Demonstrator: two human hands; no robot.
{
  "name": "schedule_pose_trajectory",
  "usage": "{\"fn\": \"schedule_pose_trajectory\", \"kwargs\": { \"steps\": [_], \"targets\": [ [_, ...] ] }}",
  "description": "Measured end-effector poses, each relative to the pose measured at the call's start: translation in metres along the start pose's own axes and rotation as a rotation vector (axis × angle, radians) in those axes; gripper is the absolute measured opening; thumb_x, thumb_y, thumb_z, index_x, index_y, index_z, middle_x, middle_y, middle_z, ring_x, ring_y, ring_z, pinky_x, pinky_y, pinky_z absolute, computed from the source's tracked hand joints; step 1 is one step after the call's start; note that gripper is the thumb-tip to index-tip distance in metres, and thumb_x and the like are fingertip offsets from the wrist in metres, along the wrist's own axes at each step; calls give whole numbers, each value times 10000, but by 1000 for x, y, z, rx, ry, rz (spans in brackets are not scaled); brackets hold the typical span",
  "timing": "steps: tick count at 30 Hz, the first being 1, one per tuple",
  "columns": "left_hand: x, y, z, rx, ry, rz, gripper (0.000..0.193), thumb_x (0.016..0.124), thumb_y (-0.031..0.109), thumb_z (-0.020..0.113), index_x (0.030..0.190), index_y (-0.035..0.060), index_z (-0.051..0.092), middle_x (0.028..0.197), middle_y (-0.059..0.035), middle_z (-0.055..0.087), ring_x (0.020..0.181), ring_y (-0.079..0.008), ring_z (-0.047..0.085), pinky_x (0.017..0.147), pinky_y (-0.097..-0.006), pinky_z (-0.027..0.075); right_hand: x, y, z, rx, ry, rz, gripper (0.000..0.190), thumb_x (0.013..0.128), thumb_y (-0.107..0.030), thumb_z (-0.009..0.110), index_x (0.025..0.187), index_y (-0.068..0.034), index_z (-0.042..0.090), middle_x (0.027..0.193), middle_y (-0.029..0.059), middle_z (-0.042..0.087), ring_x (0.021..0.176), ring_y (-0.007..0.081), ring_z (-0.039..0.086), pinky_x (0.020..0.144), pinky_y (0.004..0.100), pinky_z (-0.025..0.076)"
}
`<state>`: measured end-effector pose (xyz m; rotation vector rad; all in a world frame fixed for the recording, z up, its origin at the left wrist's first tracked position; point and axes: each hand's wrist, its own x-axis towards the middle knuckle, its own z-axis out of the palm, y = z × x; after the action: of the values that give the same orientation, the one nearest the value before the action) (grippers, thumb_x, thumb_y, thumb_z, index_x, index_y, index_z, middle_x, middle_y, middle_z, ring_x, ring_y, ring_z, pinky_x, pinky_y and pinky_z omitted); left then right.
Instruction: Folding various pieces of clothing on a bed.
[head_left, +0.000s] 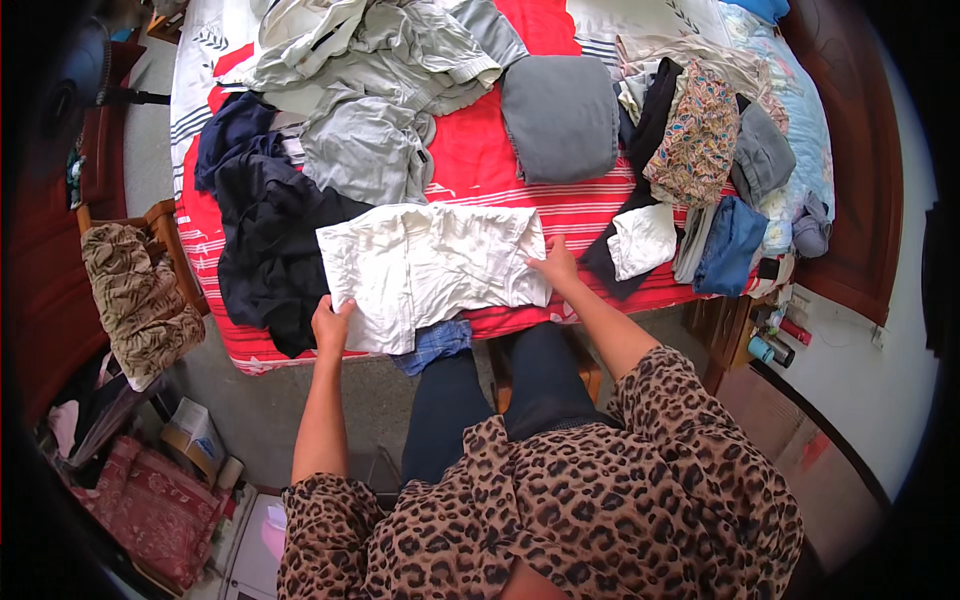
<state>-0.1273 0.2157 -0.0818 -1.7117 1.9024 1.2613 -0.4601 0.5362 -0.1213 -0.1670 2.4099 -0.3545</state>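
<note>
A white garment (439, 270), partly folded into a wide strip, lies at the near edge of the bed. My left hand (331, 326) grips its lower left corner, and my right hand (555, 264) grips its right end. Under its near edge a piece of blue plaid cloth (439, 343) hangs over the bed's side. Black and dark clothes (266, 247) lie against its left side. A grey-green shirt (367, 146) is crumpled just beyond it, and a folded grey garment (561, 118) lies beyond its right end.
More light clothes (405, 52) are heaped at the back of the red-and-white bed (480, 154). On the right lie a patterned cloth (694, 135), a small white garment (643, 240) and folded jeans (729, 244). A wooden chair (166, 225) holding brown patterned cloth (139, 300) stands at the left.
</note>
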Motion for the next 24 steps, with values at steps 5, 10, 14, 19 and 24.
{"fn": "schedule_pose_trajectory", "kwargs": {
  "steps": [5,10,14,19,24],
  "targets": [
    [-17,13,3,25,130,195,298,859,263,631,969,0,544,869,-199,638,795,-352,625,722,-416,461,3,-11,10,-155,-122,18,462,730,-386,710,1009,-34,606,908,232,661,871,386,638,758,509,483],
    [-34,26,4,11,222,231,243,912,226,560,1017,11,518,878,-223,625,845,-411,611,726,-438,455,-39,-86,14,-164,-30,-272,355,833,-308,619,1011,-8,551,746,256,634,714,440,626,635,530,493],
    [-36,29,10,16,257,235,243,924,229,541,1058,28,506,925,-242,627,884,-445,596,723,-475,454,-69,-147,30,137,-330,-538,356,822,-288,637,995,5,534,871,279,633,841,449,615,732,517,491],
    [-37,25,11,27,246,217,232,933,210,534,1083,34,517,948,-242,629,904,-442,598,736,-467,459,-55,-136,39,0,-367,-465,397,806,-287,671,1010,27,539,940,280,628,950,432,600,787,491,489],
    [-37,22,7,56,245,188,286,931,216,532,1154,39,532,985,-226,640,924,-415,611,764,-448,468,-16,-74,60,-83,-164,-270,528,750,-295,737,1094,61,552,997,255,644,944,375,633,794,438,510]
  ]
}}
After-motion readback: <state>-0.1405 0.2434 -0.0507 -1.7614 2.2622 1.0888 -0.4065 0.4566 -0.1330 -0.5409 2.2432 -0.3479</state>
